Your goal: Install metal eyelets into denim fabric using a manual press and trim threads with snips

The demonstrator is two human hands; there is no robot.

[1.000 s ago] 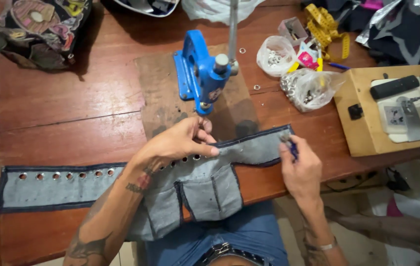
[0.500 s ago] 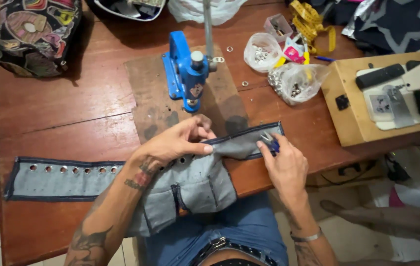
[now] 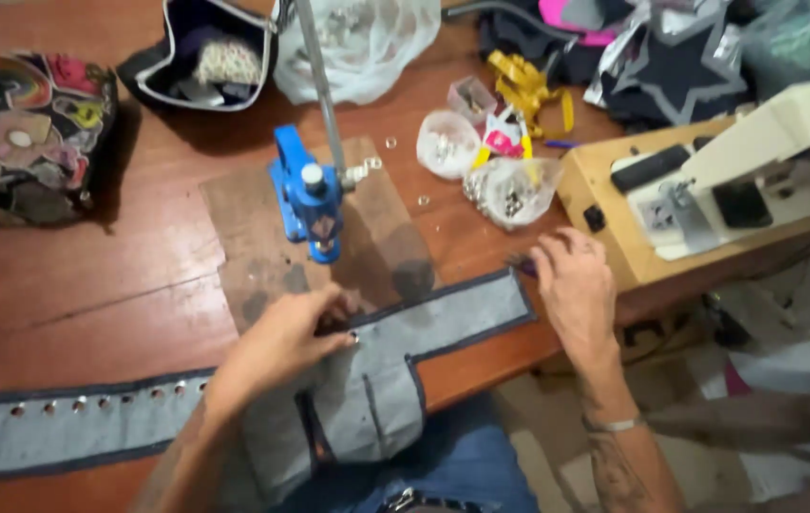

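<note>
A long grey denim strip with dark blue edging lies along the near edge of the wooden table; its left part carries a row of metal eyelets. My left hand pinches the strip near its middle, just in front of a blue hand press bolted to a wooden board. My right hand is at the strip's right end, fingers curled around a small dark blue tool. The strip's middle hangs over the table edge onto my lap.
A small tub and a clear bag of metal eyelets sit right of the press. At the right stands a cream sewing machine on its wooden base. A patchwork bag, a black pouch and a plastic bag lie behind.
My right hand has slid off the strip's right end toward the table's right side. My left hand has shifted the strip slightly, still pinching it. The camera has moved closer and to the right.
</note>
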